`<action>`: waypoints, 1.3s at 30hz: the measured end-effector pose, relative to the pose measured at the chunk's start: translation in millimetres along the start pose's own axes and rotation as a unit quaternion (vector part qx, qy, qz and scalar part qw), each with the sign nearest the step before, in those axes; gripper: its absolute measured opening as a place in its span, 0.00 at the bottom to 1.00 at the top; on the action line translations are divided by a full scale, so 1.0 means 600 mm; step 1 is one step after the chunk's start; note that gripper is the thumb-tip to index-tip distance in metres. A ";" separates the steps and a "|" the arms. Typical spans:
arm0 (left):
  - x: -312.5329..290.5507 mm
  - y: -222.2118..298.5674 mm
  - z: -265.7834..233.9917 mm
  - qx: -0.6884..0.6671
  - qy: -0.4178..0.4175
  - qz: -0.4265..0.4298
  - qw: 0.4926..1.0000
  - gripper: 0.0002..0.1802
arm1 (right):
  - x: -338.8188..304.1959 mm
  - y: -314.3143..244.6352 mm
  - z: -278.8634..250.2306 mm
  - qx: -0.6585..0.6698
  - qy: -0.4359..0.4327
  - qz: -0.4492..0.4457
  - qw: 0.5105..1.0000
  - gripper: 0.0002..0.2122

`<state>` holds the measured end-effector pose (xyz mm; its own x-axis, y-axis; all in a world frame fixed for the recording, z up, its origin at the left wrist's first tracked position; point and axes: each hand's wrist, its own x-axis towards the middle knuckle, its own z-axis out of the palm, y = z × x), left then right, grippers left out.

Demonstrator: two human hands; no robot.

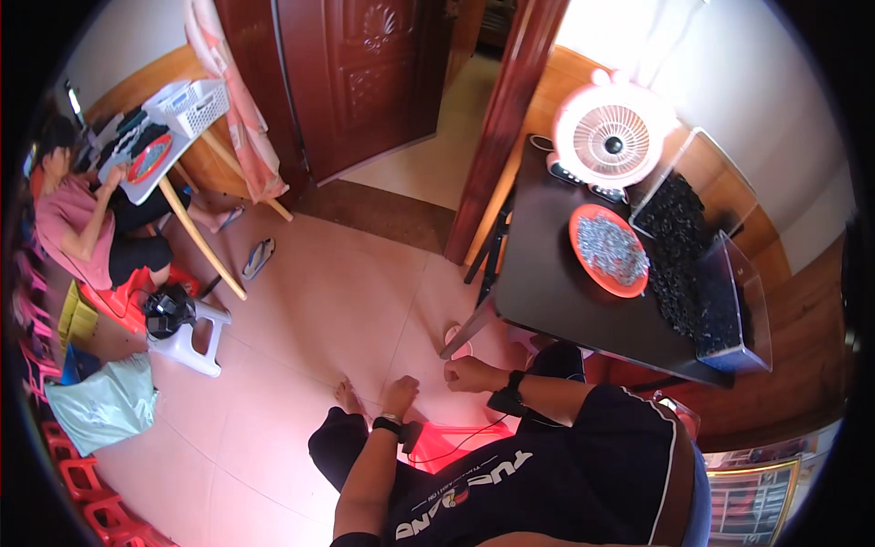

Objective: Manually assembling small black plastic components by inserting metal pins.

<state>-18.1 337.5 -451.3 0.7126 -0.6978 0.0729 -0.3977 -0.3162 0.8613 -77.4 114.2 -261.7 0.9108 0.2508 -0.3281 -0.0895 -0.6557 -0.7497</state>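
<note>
My left hand [400, 396] is held in front of my body with its fingers curled in, and nothing shows in it. Beside it, a little to the right, my right hand [473, 375] makes a loose fist with nothing visible inside. The two hands are apart and touch no object. Each wrist wears a black band, and a thin dark cable runs near the right one. Nearest the right hand is the dark table [547, 273], bearing a red plate [578, 239] heaped with small silvery pieces. Past the plate lies a pile of small black parts [670, 219].
A pink fan [612, 137] and a clear plastic bin [736, 314] stand on the dark table. A red stool [451, 445] is under me. At left a person [77, 214] sits at another table, near a white stool [200, 342] and a bag [105, 401]. A brown door [365, 82] stands ajar.
</note>
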 end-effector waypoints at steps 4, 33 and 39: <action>-0.008 0.075 0.054 -0.042 -0.142 -0.035 0.988 0.08 | -0.112 -0.075 -0.047 -0.027 0.047 -0.065 0.996 0.05; 0.332 0.236 0.214 0.041 -0.605 -0.022 0.795 0.17 | -0.494 -0.048 -0.346 0.171 0.604 0.159 0.762 0.07; 0.406 0.245 0.166 0.141 -0.504 0.075 0.849 0.17 | -0.500 -0.040 -0.338 0.170 0.627 0.089 0.755 0.06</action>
<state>39.6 57.1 -356.9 -0.1572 -0.8944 -0.4186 -0.6646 -0.2177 0.7148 -266.4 -89.9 -28.7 0.5192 -0.8306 0.2010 -0.1604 -0.3258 -0.9317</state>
